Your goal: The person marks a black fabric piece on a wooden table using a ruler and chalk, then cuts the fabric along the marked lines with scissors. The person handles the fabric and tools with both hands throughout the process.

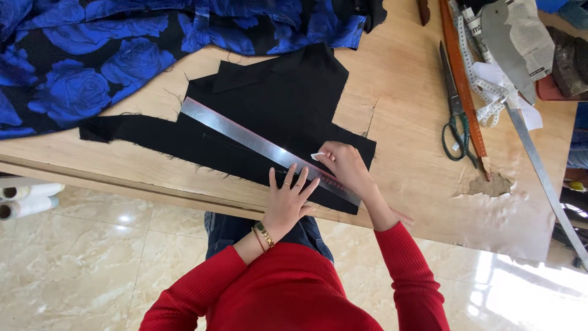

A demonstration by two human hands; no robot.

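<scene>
A pale wooden worktable (404, 104) stands over a glossy cream tiled floor (92, 257), its veneer peeling at about four o'clock. Nearest the table's front edge, the left hand (288, 199) lies flat with fingers spread apart, pressing down the lower end of a long flat steel ruler (263, 147). Just beyond it, at one o'clock from that hand, the right hand (344, 165) has its fingers pinched together on a small white piece of tailor's chalk (317, 155), whose tip touches the ruler's far edge. Ruler and chalk both rest on a cut piece of black cloth (282, 98) with frayed edges, lying mid-table. The ruler runs diagonally from ten o'clock down to four o'clock across it. No chalk line is plainly visible along the ruler, so the marking seems barely begun, with nearly the whole edge left. Farther off, at two o'clock, lie green-handled shears (454, 116) and a white measuring tape (484, 79); at eleven o'clock spreads blue rose-patterned fabric (92, 61).
</scene>
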